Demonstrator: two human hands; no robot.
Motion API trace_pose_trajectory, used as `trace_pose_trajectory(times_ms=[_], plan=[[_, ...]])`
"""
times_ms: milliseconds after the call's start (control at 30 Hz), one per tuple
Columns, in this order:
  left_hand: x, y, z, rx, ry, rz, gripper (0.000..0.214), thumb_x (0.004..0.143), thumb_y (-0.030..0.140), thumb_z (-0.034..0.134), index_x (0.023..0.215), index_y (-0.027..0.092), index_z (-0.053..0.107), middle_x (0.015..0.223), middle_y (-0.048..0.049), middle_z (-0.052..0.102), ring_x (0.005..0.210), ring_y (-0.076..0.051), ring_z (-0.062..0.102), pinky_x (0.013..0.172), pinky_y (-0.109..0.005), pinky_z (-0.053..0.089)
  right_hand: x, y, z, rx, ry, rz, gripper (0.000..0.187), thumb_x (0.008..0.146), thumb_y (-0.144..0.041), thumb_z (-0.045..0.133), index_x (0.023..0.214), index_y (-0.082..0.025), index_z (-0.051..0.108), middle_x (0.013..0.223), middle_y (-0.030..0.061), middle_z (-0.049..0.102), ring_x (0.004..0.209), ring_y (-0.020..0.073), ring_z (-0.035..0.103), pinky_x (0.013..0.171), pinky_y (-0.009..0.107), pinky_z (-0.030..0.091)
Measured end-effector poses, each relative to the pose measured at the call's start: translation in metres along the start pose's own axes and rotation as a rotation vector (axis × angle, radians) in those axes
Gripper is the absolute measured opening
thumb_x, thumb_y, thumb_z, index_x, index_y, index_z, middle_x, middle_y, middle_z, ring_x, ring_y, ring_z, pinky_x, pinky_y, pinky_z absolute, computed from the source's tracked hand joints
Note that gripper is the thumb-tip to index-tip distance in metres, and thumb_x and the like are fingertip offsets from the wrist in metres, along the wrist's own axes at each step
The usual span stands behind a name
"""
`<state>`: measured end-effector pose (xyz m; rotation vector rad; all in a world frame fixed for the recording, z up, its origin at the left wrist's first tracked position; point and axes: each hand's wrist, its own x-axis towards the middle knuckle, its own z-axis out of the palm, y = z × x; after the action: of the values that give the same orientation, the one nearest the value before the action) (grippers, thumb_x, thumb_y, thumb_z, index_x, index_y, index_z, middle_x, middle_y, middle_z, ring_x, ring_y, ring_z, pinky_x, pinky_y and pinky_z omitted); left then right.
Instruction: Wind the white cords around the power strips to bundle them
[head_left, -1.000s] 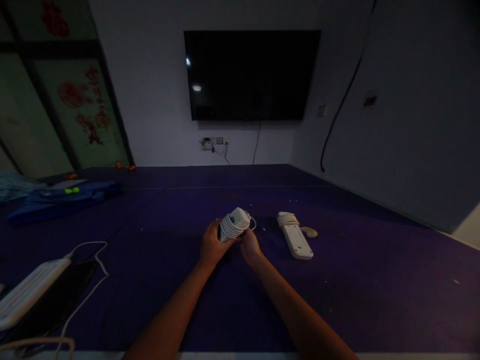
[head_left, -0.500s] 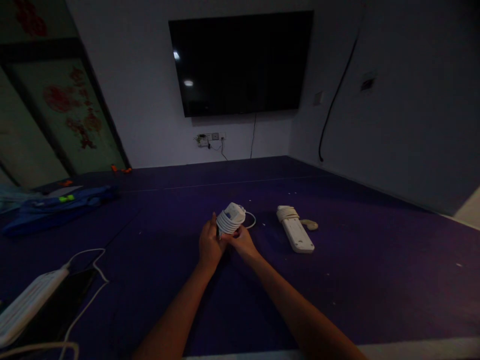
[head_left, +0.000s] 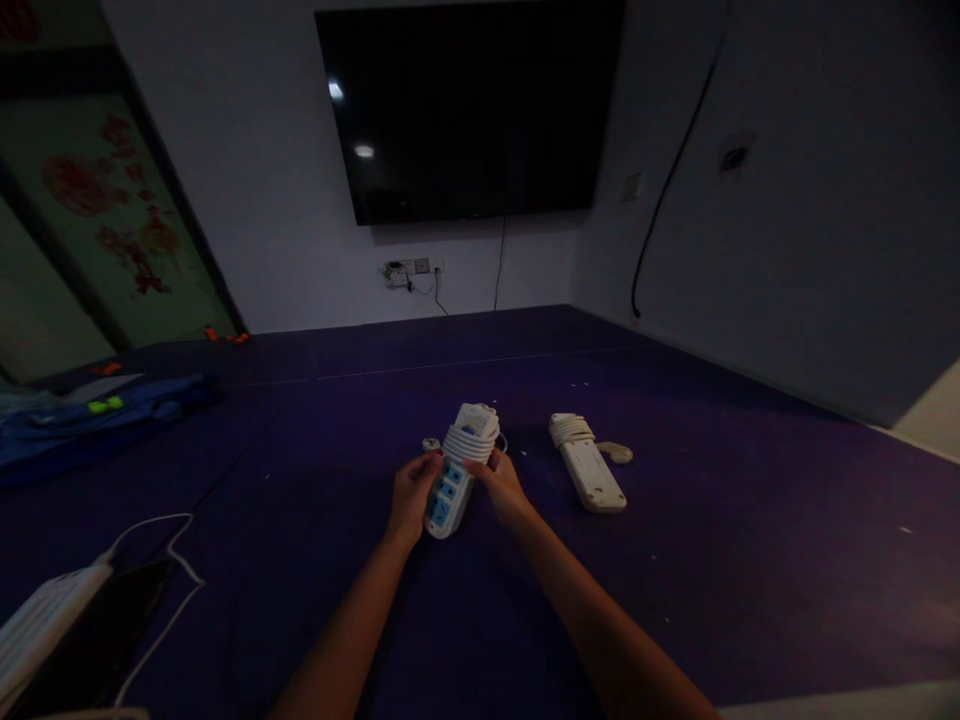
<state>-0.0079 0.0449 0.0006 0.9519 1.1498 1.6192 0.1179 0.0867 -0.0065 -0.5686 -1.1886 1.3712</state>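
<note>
A white power strip [head_left: 448, 500] with blue sockets is between my hands, its cord [head_left: 472, 443] wound in several turns around the far part. My left hand [head_left: 411, 492] closes on the strip's left side, close to a small round end that looks like the plug [head_left: 430, 444]. On the right side, my right hand [head_left: 501, 484] grips the strip and the wound cord, thumb across the front. A short loop of cord shows past the right fingers. To the right, a second power strip [head_left: 592, 475] lies face down, its cord wrapped at the far end and its plug [head_left: 616, 453] beside it.
At lower left, another white power strip [head_left: 49, 620] with a loose white cord [head_left: 184, 560] lies by a dark flat object [head_left: 97, 640]. Blue clothing [head_left: 105, 415] lies farther left on the purple surface [head_left: 712, 560]. A television [head_left: 480, 115] hangs on the far wall.
The held power strip has been tilted so its blue socket face now shows below the wound cord. My left hand has shifted slightly left and the plug-like end has come into view. The camera view has shifted slightly.
</note>
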Motion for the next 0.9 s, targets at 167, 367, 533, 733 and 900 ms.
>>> trace_pose_trajectory(times_ms=[167, 367, 533, 733, 900], plan=[[-0.008, -0.006, 0.006, -0.023, -0.009, -0.141, 0.053, 0.048, 0.061, 0.073, 0.064, 0.012, 0.063, 0.053, -0.0006, 0.059, 0.046, -0.009, 0.052, 0.046, -0.020, 0.039, -0.001, 0.002, -0.002, 0.014, -0.101, 0.024, 0.036, 0.060, -0.034, 0.072, 0.092, -0.018, 0.065, 0.087, 0.0069, 0.071, 0.088, 0.0255, 0.065, 0.085, 0.039, 0.047], [-0.017, -0.008, 0.010, 0.058, 0.155, 0.013, 0.054, 0.052, 0.065, 0.068, 0.053, 0.012, 0.058, 0.046, 0.0029, 0.049, 0.039, -0.006, 0.041, 0.038, -0.018, 0.031, -0.001, 0.006, 0.002, -0.007, -0.113, -0.011, 0.035, 0.060, -0.035, 0.073, 0.090, -0.018, 0.065, 0.086, 0.0066, 0.071, 0.086, 0.0251, 0.065, 0.082, 0.038, 0.048], [-0.021, -0.010, 0.007, 0.093, 0.209, 0.142, 0.051, 0.054, 0.062, 0.069, 0.060, 0.011, 0.064, 0.050, 0.0016, 0.052, 0.043, -0.007, 0.044, 0.040, -0.019, 0.034, -0.004, 0.007, 0.012, -0.038, -0.115, -0.079, 0.036, 0.061, -0.039, 0.074, 0.089, -0.019, 0.063, 0.086, 0.0054, 0.071, 0.087, 0.0236, 0.065, 0.082, 0.038, 0.049], [-0.023, -0.014, 0.007, 0.086, 0.234, 0.203, 0.047, 0.057, 0.058, 0.068, 0.061, 0.011, 0.066, 0.050, 0.0010, 0.054, 0.045, -0.008, 0.047, 0.043, -0.020, 0.037, -0.006, 0.002, 0.014, -0.064, -0.156, -0.077, 0.036, 0.061, -0.041, 0.074, 0.087, -0.019, 0.063, 0.087, 0.0049, 0.071, 0.090, 0.0244, 0.064, 0.082, 0.038, 0.050], [-0.022, -0.012, 0.007, 0.088, 0.217, 0.219, 0.048, 0.057, 0.059, 0.067, 0.059, 0.011, 0.064, 0.050, 0.0009, 0.054, 0.044, -0.008, 0.046, 0.041, -0.019, 0.036, -0.004, -0.001, 0.012, -0.059, -0.188, -0.103, 0.038, 0.060, -0.040, 0.075, 0.089, -0.018, 0.063, 0.088, 0.0048, 0.071, 0.088, 0.0233, 0.065, 0.083, 0.037, 0.049]])
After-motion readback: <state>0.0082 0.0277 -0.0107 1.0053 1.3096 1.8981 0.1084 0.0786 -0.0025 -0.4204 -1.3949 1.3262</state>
